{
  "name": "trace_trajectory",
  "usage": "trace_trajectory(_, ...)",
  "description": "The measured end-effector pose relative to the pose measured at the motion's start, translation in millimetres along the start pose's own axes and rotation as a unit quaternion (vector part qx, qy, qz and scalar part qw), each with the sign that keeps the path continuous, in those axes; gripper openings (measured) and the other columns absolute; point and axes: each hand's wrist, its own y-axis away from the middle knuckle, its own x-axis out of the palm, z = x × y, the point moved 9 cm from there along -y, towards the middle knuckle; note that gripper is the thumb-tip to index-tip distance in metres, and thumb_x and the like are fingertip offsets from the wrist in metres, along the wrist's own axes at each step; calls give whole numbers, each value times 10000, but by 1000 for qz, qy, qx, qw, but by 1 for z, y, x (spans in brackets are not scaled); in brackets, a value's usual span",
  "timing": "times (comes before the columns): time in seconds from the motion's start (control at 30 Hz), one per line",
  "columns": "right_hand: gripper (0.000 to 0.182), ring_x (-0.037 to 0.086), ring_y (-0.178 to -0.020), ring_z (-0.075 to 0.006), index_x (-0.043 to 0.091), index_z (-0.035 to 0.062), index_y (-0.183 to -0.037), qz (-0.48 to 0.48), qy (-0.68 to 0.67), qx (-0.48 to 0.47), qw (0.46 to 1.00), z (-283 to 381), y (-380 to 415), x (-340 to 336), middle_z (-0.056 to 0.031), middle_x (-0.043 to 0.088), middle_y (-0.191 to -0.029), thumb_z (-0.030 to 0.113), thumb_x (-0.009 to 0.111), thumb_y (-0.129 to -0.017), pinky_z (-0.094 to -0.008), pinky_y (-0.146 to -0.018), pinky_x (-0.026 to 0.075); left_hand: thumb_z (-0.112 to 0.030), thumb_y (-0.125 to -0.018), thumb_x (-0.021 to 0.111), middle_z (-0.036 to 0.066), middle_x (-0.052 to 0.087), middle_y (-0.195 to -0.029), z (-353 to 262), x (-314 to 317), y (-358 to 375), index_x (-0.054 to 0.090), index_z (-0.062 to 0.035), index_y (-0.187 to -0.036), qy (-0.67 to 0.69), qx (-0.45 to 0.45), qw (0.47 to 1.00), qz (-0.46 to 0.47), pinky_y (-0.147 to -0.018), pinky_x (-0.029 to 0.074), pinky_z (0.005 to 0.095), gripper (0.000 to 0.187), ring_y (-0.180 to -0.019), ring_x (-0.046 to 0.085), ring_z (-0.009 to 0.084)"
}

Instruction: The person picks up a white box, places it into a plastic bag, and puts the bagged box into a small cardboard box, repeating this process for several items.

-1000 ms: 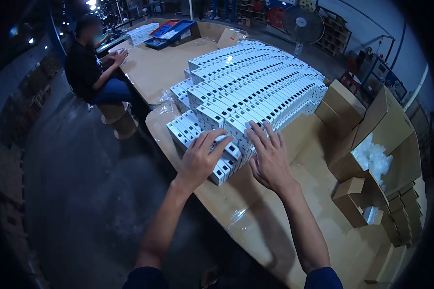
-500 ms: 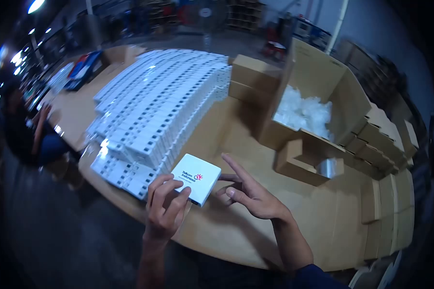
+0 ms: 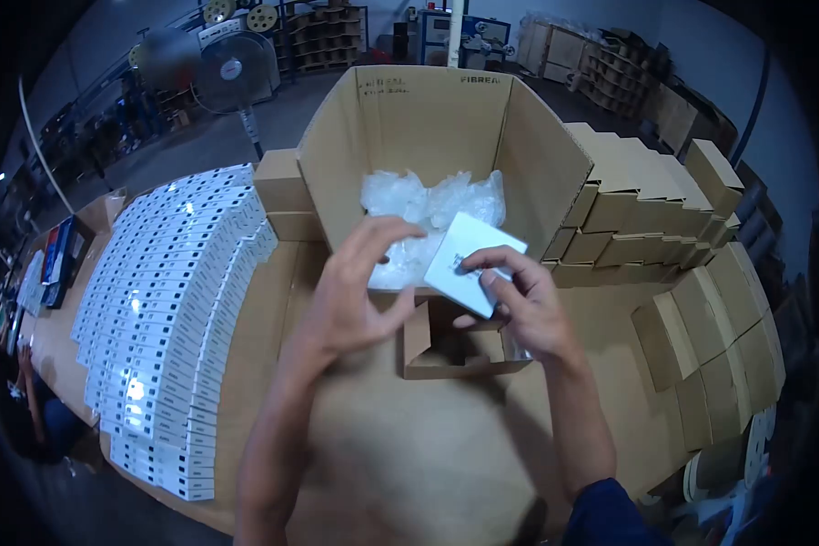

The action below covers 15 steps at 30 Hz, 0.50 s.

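Note:
A flat white box [image 3: 469, 264] with faint print on its face is tilted in my right hand [image 3: 530, 305], fingers on its face and thumb near its edge. My left hand [image 3: 359, 287] is raised to the left of it, fingers apart and curved, holding nothing. Below the white box stands a small open brown carton [image 3: 464, 371], partly covered by my right hand. Behind both hands rises a large open cardboard box [image 3: 437, 118] with clear plastic bags [image 3: 432, 200] inside.
Stacked white boxes [image 3: 168, 300] fill the left of the table [image 3: 382, 455]. Brown cartons [image 3: 637, 200] are piled at the back right, with more cartons [image 3: 719, 337] at the right edge. A fan [image 3: 232, 73] stands behind. Part of a person [image 3: 50, 414] shows far left.
The view has swung right. The white box has passed from my left hand to my right hand, now in front of the large cardboard box. My left hand has opened.

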Motion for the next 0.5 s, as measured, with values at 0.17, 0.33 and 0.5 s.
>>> trace_trajectory(0.17, 250, 592, -772, -64, 715, 32, -1188, -91, 212, -89, 969, 36, -54, -56, -20, 602, -876, 59, 519, -1035, -291, -750, 630, -144, -798, 803, 232, 684, -1143, 132, 97, -85, 669, -6, -1146, -177, -82, 975, 108, -936, 546, 455, 398, -1113, 650, 381)
trace_trajectory(0.33, 283, 640, -827, -140, 724, 94, -1235, -137, 254, -83, 954, 27, -81, -72, -117, 617, -1090, 126, 622, -973, -293, -765, 572, -128, -812, 769, 279, 695, -1105, 213, 154, -108, 682, -1, -1143, -200, -150, 953, 173, -957, 533, 470, 365, -1101, 659, 416)
trace_trajectory(0.5, 366, 644, -1091, -351, 725, 108, -1245, -186, 391, -146, 890, 25, -104, -82, -234, 622, -1173, 145, 707, -881, -436, -1003, 511, -75, -903, 659, 215, 758, -995, 208, 108, -121, 749, 3, -1034, -105, -172, 980, 5, -870, 562, 418, 177, -949, 738, 344)
